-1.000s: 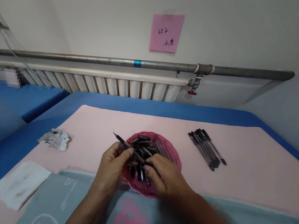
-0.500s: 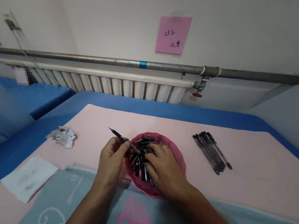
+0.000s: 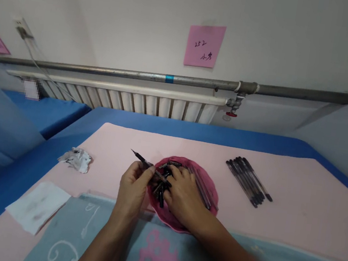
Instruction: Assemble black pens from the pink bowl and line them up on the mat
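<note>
My left hand (image 3: pixel 132 187) is closed round an uncapped pen (image 3: pixel 145 161), its fine tip pointing up and to the left. The pen's other end reaches over the pink basket (image 3: pixel 176 226). Inside the basket, the fingers of my right hand (image 3: pixel 186 193) are curled down among black pen caps (image 3: pixel 160 196); the fingertips are hidden, so what they grip does not show. Several clear pen barrels (image 3: pixel 203 187) lie along the basket's right side. To the right, a row of capped black pens (image 3: pixel 246 180) rests on the pink sheet.
Crumpled paper (image 3: pixel 78 160) and a smudged white tissue (image 3: pixel 37 207) lie at the left. A grey-blue patterned cloth (image 3: pixel 96 232) covers the near edge of the pink table sheet (image 3: pixel 298 197). Behind stand a radiator (image 3: pixel 148 104) and a metal pipe (image 3: pixel 120 72).
My right hand has shifted slightly left and deeper among the caps, uncovering the clear barrels in the basket. The left hand still holds the pen. The view has moved a little.
</note>
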Action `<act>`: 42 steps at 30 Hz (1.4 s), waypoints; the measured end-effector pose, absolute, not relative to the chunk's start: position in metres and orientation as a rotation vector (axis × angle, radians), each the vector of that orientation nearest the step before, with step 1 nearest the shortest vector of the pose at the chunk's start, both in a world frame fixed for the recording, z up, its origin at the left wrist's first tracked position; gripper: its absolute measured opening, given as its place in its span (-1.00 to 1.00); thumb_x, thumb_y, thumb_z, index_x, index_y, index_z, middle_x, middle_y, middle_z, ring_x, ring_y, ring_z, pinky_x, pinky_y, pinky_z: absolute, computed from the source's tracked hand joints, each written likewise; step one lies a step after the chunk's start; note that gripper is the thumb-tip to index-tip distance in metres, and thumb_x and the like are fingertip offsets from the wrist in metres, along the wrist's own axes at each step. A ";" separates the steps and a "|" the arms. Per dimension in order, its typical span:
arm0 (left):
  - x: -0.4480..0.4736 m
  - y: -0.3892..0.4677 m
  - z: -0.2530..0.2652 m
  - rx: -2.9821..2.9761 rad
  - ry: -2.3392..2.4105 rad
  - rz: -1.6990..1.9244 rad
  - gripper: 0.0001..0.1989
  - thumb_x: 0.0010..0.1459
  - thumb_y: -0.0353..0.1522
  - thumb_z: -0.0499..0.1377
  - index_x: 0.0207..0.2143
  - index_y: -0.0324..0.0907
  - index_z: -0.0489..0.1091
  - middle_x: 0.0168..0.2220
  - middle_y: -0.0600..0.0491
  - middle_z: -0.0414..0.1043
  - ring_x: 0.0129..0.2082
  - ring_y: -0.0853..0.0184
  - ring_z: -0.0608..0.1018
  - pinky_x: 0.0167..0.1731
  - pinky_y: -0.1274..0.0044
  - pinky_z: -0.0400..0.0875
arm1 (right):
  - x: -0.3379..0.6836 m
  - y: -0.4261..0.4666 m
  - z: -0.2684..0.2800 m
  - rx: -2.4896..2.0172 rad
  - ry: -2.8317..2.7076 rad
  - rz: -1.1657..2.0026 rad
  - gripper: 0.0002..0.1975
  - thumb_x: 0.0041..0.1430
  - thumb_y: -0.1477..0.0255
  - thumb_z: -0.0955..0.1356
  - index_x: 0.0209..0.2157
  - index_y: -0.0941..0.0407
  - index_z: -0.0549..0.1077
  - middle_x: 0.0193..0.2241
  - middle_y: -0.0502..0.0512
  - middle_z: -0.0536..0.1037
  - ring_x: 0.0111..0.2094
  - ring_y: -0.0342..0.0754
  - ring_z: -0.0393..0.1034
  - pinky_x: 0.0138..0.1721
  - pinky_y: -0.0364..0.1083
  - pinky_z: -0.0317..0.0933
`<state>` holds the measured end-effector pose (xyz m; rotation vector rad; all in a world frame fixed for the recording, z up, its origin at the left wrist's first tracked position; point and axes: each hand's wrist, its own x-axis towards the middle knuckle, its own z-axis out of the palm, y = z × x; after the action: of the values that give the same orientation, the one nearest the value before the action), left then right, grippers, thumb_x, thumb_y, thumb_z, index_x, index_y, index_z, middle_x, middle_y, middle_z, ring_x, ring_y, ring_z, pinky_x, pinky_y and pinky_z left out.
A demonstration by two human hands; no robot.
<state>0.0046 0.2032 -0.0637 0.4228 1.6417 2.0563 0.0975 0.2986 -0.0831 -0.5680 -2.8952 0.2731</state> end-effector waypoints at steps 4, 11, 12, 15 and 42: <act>0.003 0.202 -0.065 0.431 1.625 2.065 -0.83 -0.06 -0.32 0.23 -0.48 -0.24 0.34 -0.52 0.15 0.36 -0.49 0.45 0.39 -0.42 0.58 0.30 | 0.095 0.300 -0.085 -0.620 -2.841 0.371 -0.75 0.06 0.55 0.27 -0.20 0.20 0.46 0.09 0.31 0.29 0.00 0.24 0.16 -0.07 0.18 0.05; 0.005 0.202 -0.059 0.347 1.497 2.026 -0.85 -0.05 -0.36 0.16 -0.37 -0.22 0.37 -0.52 0.13 0.40 -0.50 0.40 0.46 -0.43 0.54 0.33 | 0.108 0.314 -0.073 -0.585 -2.203 1.229 -0.89 0.16 0.48 0.21 -0.31 0.11 0.35 -0.42 0.05 0.49 -0.37 -0.05 0.37 -0.32 -0.06 0.23; 0.007 0.202 -0.058 0.353 1.477 1.979 -0.83 -0.04 -0.36 0.15 -0.33 -0.22 0.38 -0.54 0.13 0.38 -0.53 0.41 0.44 -0.47 0.56 0.31 | 0.112 0.317 -0.070 -0.610 -2.101 1.387 -0.90 0.15 0.44 0.22 -0.31 0.10 0.35 -0.48 0.00 0.47 -0.46 -0.09 0.36 -0.41 -0.09 0.22; 0.014 0.203 -0.057 0.431 1.472 1.834 -0.79 -0.02 -0.35 0.11 -0.30 -0.24 0.39 -0.58 0.14 0.32 -0.62 0.47 0.32 -0.60 0.63 0.17 | 0.123 0.330 -0.063 -0.692 -1.840 1.675 -0.89 0.09 0.38 0.28 -0.34 0.10 0.38 -0.58 -0.06 0.44 -0.61 -0.16 0.29 -0.53 -0.14 0.17; 0.028 0.203 -0.066 0.927 1.675 1.362 -0.65 0.16 -0.22 0.04 -0.15 -0.19 0.50 -0.26 -0.03 0.52 -0.24 0.20 0.46 -0.24 0.51 0.27 | 0.138 0.337 -0.044 -0.625 -1.854 1.727 -0.85 -0.05 0.45 0.33 -0.34 0.10 0.44 -0.46 -0.05 0.46 -0.48 -0.17 0.31 -0.45 -0.17 0.21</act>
<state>0.0276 0.2025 -0.0664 0.9268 1.6752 1.3618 0.1381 0.3367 -0.0443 -0.6250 -1.8538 1.7267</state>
